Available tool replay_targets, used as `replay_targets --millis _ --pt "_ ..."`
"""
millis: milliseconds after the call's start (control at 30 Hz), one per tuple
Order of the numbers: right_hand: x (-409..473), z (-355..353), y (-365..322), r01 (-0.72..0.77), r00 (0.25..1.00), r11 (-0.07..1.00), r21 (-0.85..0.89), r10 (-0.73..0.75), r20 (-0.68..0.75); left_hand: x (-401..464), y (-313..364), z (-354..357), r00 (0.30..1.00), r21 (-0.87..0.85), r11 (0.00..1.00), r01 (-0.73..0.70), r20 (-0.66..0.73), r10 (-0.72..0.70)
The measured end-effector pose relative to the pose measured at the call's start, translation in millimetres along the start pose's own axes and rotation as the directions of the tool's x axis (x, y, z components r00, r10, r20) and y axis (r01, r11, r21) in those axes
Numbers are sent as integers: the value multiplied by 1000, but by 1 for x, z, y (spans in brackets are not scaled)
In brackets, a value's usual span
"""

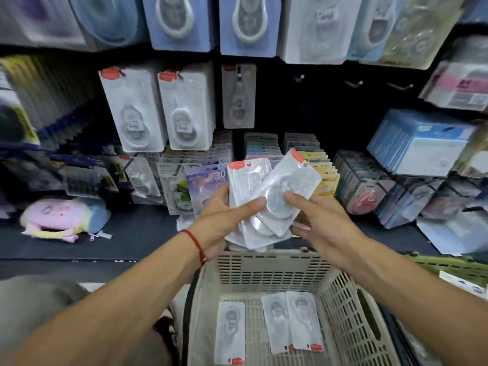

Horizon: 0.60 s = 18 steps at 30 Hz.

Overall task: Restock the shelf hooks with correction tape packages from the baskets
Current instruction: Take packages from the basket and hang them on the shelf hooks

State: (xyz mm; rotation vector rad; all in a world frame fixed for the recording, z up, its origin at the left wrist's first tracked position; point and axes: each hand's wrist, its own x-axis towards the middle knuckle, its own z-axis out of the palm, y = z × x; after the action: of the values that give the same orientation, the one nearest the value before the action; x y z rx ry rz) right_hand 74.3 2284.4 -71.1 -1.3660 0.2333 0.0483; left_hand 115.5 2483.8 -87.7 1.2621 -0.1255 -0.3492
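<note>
Here, mid-frame in the head view, my left hand grips a fanned stack of correction tape packages above the basket; my right hand pinches the top one. Light, slick blister cards, likely best taken by their stiff edges.

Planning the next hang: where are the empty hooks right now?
In the head view, the empty hooks sit upper right of centre on the dark back panel, right of the single hanging pack and above the fanned packs in both hands.
</note>
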Motion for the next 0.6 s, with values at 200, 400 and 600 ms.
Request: replay_targets --millis 200,400,600 --pt "27 21 -34 226 973 974 12 -226 44 23 71 -26 993 255 965 -66 107 40" --pt "51 47 -49 379 924 924 51 -381 33 30 94 -58 983 347 919 -185 51 179" --pt "72 53 -70 545 837 817 -189 -545 59 21 106 -90 857 464 806 -367 -168 487"
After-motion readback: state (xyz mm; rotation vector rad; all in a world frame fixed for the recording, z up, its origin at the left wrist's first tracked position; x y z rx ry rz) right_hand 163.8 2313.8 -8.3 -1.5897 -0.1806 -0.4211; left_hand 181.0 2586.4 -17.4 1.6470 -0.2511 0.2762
